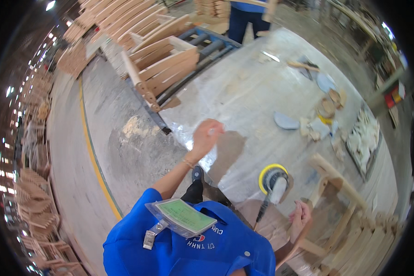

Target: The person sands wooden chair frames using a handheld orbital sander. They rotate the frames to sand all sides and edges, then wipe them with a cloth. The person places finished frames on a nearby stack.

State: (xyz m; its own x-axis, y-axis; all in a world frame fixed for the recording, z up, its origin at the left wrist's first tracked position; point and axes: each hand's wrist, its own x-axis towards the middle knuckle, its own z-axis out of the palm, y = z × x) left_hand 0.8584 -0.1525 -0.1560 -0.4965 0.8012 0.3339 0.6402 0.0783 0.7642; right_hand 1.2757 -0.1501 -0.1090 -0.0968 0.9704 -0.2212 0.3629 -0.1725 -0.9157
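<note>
My left hand (208,137) is raised over the near left edge of the worktable (244,101), fingers loosely bent and no object visible in it. A small bright spot shows at its fingers, too small to make out. On the right, my right hand (300,216) hangs loosely with its fingers half curled, and it appears to hold nothing. Just left of it, a round sander (273,180) with a yellow rim and dark hose rests on the table. Beside that hand stands a wooden frame (340,184), partly cut off from view by my arm.
Sanding discs (286,121), rags and scraps lie at the table's right, beside a tray (365,161) of pale material. Slatted wooden pieces (168,64) sit on a roller conveyor (211,48) at far left. Another person (247,23) stands across the table. Stacked wooden parts (368,244) are at near right.
</note>
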